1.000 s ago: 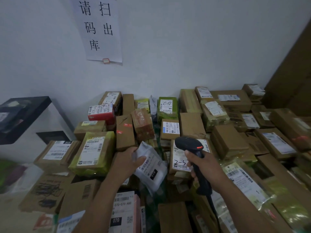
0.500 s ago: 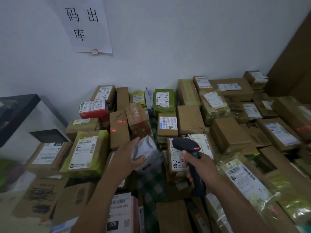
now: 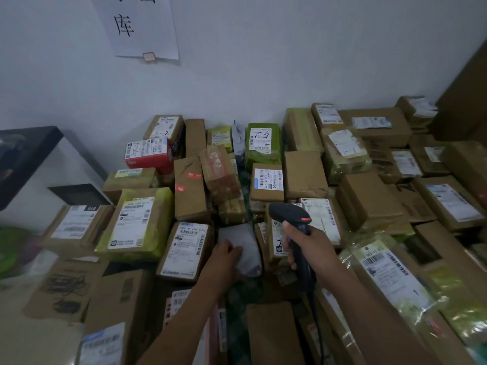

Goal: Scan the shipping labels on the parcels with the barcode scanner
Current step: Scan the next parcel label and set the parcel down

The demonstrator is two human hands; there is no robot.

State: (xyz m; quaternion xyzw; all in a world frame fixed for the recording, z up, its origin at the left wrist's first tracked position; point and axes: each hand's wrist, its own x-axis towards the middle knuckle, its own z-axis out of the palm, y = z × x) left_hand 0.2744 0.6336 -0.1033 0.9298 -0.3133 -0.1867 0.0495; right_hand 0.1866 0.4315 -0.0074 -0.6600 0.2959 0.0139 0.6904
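Right hand point(image 3: 309, 242) clenched round the scanner point(image 3: 288, 213) handle. Left hand point(image 3: 226, 256) lies on pouch point(image 3: 245, 237) (grasping or merely resting: cannot tell), just beside labelled box point(image 3: 184, 250).

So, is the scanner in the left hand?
No, the right hand grips the scanner; the left hand holds a grey pouch.

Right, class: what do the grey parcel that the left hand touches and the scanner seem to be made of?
The grey parcel looks like thin matt plastic film, probably a mailer bag: it creases softly. The scanner seems hard moulded plastic, dark with a slight sheen on its head.
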